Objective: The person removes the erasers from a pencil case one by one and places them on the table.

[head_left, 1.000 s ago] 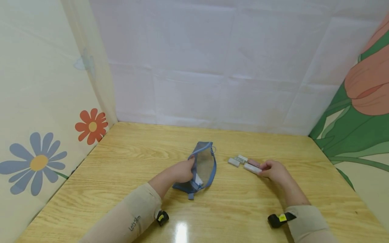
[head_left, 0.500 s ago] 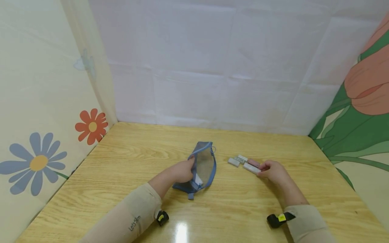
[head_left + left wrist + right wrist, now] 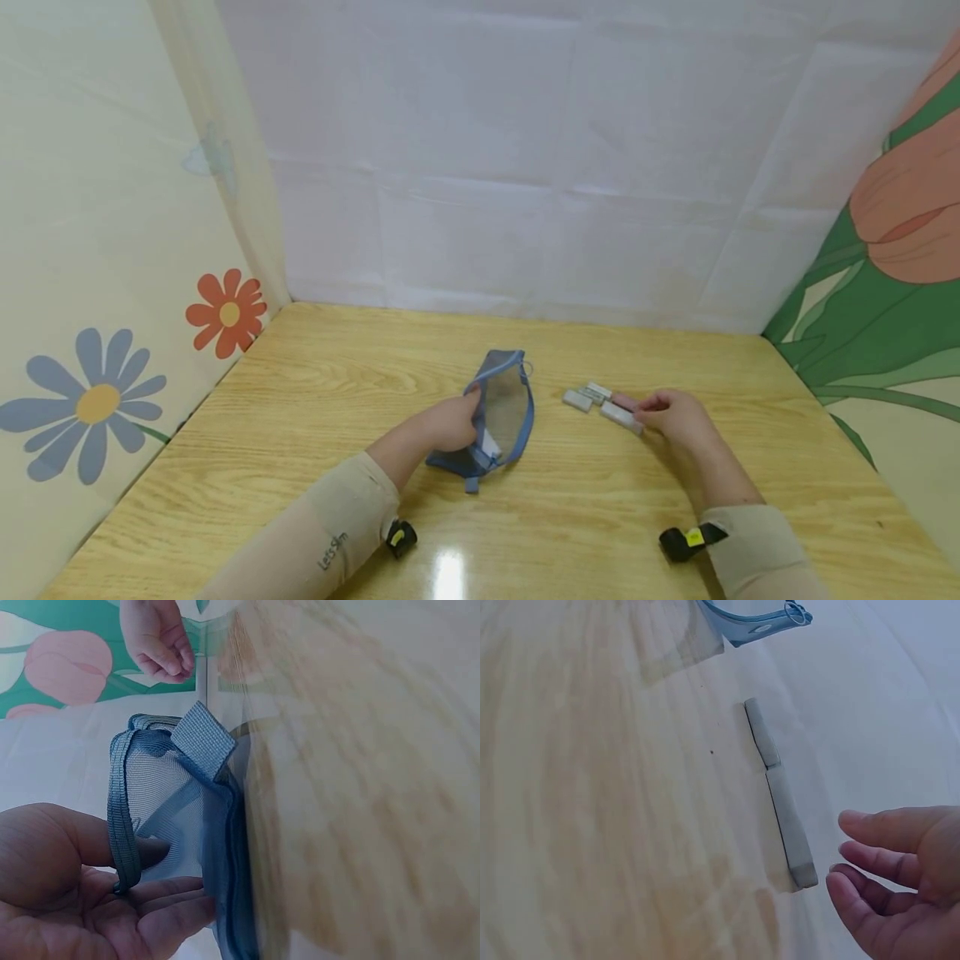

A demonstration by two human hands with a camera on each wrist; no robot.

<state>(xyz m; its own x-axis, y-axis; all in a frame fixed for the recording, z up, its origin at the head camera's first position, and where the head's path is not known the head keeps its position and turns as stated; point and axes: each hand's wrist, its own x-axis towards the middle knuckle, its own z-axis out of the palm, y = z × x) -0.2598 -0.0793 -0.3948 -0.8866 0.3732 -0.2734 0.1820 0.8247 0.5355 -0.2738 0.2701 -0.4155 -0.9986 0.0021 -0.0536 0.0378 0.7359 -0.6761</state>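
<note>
A blue zip pouch with mesh sides (image 3: 508, 408) rests on the table, its mouth open toward the right. My left hand (image 3: 446, 423) holds its side; the left wrist view shows the thumb inside the blue edging (image 3: 122, 817) and fingers against the mesh. A white piece (image 3: 490, 443) shows inside the pouch. My right hand (image 3: 678, 421), its fingers loosely bent and apart, is beside a long pale block (image 3: 619, 417) and a pink block (image 3: 624, 402). In the right wrist view nothing shows between fingers and thumb, just beyond the long pale block's end.
To the left of the long block lie smaller pale blocks, one grey-white block (image 3: 577, 401) and another white one (image 3: 598, 390) behind it. The wooden table (image 3: 360, 350) meets a white sheet (image 3: 480, 167) at the back. Flower-printed sheets stand on both sides.
My right hand has lifted slightly off the long pale block's near end, and more of that end now shows. The left hand and the pouch have stayed in place.
</note>
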